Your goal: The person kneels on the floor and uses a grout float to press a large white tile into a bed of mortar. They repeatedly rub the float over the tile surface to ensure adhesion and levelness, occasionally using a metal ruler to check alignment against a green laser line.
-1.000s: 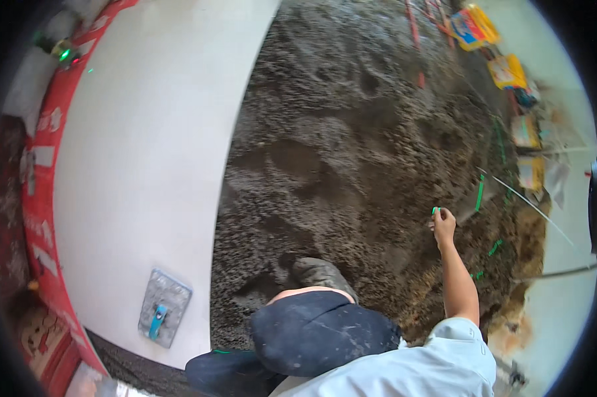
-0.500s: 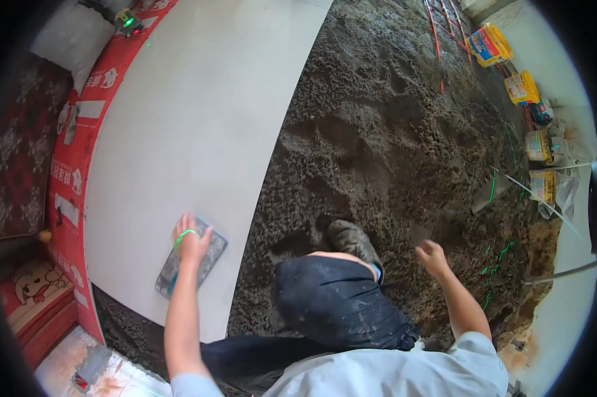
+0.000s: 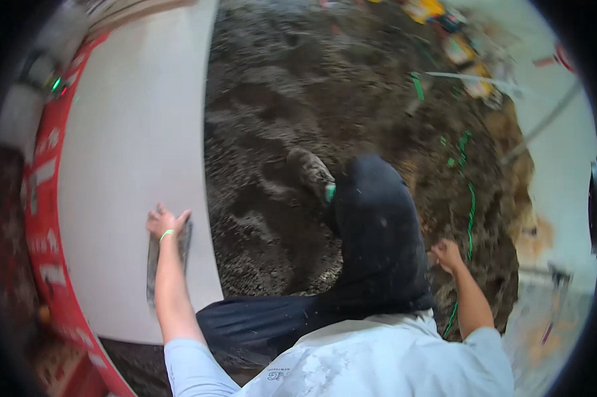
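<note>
My left hand (image 3: 165, 223), with a green band at the wrist, rests on a flat grey rectangular float (image 3: 153, 268). Its thumb sticks out to one side while the palm bears on the tool; the handle is hidden under the hand and forearm. Beneath the float lies a large smooth white slab (image 3: 123, 145), near whose right edge the hand works. My right hand (image 3: 448, 255) hangs beside my raised knee, above the dark ground. Its fingers are curled in, slightly blurred, and nothing shows in them.
Rough dark mortar (image 3: 265, 99) borders the slab's right side, with my dirty shoe (image 3: 309, 169) planted on it. A red printed strip (image 3: 50, 145) runs along the left edge. Green laser lines (image 3: 471, 218) cross the ground at right. Yellow bags (image 3: 423, 9) stand farther back.
The view has swung, so slab and ground sit farther left. My left hand and the float have turned more upright. My raised knee stands higher in view; my right hand stays curled beside it.
</note>
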`<state>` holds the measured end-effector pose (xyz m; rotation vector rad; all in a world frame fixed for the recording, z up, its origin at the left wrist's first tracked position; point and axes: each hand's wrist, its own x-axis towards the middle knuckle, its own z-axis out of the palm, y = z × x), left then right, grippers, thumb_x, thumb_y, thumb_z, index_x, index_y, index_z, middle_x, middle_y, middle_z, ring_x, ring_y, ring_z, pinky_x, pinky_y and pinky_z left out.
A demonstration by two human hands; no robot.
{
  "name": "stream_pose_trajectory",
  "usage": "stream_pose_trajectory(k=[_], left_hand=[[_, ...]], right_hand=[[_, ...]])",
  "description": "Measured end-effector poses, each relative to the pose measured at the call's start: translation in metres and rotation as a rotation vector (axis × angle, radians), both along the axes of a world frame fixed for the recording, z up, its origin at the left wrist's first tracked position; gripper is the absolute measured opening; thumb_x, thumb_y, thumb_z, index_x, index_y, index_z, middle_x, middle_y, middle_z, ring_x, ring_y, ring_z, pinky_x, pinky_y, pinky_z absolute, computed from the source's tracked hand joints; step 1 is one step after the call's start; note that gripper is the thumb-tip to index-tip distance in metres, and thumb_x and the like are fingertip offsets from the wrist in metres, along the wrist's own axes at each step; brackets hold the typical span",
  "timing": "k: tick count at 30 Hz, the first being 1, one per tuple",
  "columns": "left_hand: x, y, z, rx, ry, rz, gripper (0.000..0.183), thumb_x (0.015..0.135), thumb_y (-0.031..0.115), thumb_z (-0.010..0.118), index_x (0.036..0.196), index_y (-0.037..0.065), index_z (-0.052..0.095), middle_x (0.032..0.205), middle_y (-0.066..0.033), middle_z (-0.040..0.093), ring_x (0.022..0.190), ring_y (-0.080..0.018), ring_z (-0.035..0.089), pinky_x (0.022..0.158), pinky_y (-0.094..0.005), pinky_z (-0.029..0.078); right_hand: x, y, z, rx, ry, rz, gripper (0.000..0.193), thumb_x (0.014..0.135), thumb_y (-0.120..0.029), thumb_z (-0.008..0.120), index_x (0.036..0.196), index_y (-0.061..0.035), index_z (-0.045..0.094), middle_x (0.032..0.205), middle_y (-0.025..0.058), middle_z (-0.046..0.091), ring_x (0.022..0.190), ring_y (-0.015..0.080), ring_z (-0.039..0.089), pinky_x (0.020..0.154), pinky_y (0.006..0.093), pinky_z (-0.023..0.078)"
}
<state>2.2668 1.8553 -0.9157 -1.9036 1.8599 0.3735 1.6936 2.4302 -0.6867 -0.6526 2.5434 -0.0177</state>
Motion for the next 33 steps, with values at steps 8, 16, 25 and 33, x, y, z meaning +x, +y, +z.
stream_pose_trajectory(k=[8,16,25,33], left_hand=[[-0.041,0.009,0.000,0.065,-0.045,0.116,0.122,0.068,0.071,0.071,0.159,0.016,0.012,0.160,-0.0264,0.017,0.150,-0.0374,0.014,0.120,-0.0569,0.005],[-0.032,-0.006,0.036,0.034,-0.185,0.227,0.103,0.072,0.063,0.074,0.154,0.019,0.031,0.160,-0.0164,0.025,0.150,-0.0315,0.020,0.121,-0.0541,0.007],[-0.060,0.066,0.064,-0.105,0.134,0.430,0.078,0.083,0.049,0.071,0.145,0.010,0.045,0.131,-0.0227,0.060,0.124,-0.0363,0.056,0.104,-0.0423,0.045],[-0.118,0.211,0.135,-0.018,0.272,0.761,0.044,0.092,0.038,0.064,0.116,0.002,0.066,0.103,-0.0183,0.072,0.088,-0.0324,0.070,0.082,-0.0404,0.054]], right_hand=[[-0.159,-0.059,0.036,-0.294,0.097,-0.208,0.028,0.087,-0.024,0.071,0.093,0.0021,0.066,0.075,0.0102,0.067,0.054,0.0186,0.063,0.051,0.0335,0.049],[-0.394,-0.289,0.016,-0.761,0.048,-0.689,0.046,0.091,-0.027,0.070,0.127,0.0007,0.060,0.117,0.0137,0.065,0.090,0.0207,0.069,0.069,0.0292,0.056],[-0.672,-0.350,0.006,-0.989,0.185,-0.959,0.071,0.091,-0.053,0.061,0.148,-0.0143,0.041,0.148,0.0121,0.043,0.128,0.0347,0.045,0.095,0.0444,0.049],[-0.719,-0.500,0.015,-0.774,0.478,-0.533,0.062,0.094,-0.046,0.059,0.144,-0.0111,0.045,0.140,0.0127,0.049,0.121,0.0337,0.050,0.093,0.0430,0.050]])
